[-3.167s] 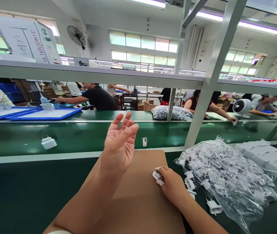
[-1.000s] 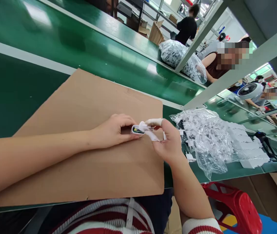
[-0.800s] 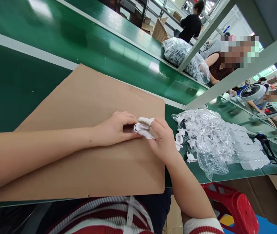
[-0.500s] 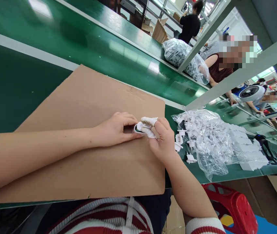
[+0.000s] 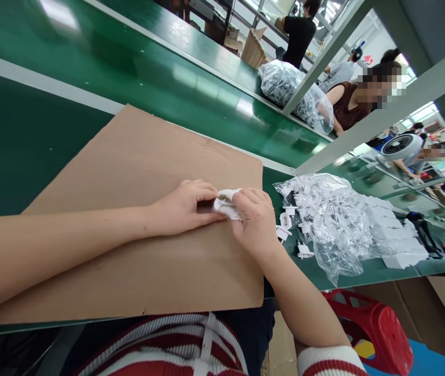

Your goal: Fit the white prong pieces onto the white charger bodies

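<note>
L hand (image 5: 189, 208), R hand (image 5: 254, 219) together | can't tell from here what's gripped | cardboard (image 5: 148, 162) under | bag (image 5: 336, 222) right

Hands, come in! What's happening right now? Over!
Left hand: holding small white piece, mostly hidden. Right hand: wrapped fingertips against it. Cardboard underneath. Bag of plugs alongside, not blocking.

Red-and-white striped top (image 5: 175, 342), dark bottoms (image 5: 260, 325), white finger covers (image 5: 227, 195) on right hand (image 5: 254, 219)
</note>
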`<state>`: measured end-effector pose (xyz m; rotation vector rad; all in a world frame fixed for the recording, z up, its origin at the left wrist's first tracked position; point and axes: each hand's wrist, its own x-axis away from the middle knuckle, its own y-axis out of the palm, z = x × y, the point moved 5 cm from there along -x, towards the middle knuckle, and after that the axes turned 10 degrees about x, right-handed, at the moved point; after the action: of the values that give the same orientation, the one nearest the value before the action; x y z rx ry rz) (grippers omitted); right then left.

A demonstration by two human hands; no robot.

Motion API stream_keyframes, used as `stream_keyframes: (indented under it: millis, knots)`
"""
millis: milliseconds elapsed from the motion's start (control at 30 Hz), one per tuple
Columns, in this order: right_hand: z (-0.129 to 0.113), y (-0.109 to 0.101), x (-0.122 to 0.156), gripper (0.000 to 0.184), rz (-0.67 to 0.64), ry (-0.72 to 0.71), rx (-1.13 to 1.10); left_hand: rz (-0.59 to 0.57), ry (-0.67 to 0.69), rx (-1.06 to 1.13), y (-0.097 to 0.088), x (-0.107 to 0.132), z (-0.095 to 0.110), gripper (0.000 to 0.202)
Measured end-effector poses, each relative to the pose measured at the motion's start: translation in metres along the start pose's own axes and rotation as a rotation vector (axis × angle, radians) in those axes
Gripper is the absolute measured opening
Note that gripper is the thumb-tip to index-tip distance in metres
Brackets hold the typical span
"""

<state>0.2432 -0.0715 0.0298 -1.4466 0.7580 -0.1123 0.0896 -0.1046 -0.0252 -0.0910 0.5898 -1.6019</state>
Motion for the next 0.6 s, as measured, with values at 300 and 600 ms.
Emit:
stream_keyframes:
  millis: [300,600]
  knots:
    - [-0.002,-0.004,-0.001,0.024,-0.094,0.083,0.029,0.003,0.06,-0.022,0.005,-0.002,0.005,0.038]
    - [0.009,0.007,0.008,0.03,-0.076,0.116,-0.095,0.012,-0.139,-0.018,0.011,0.003,0.001,0.05]
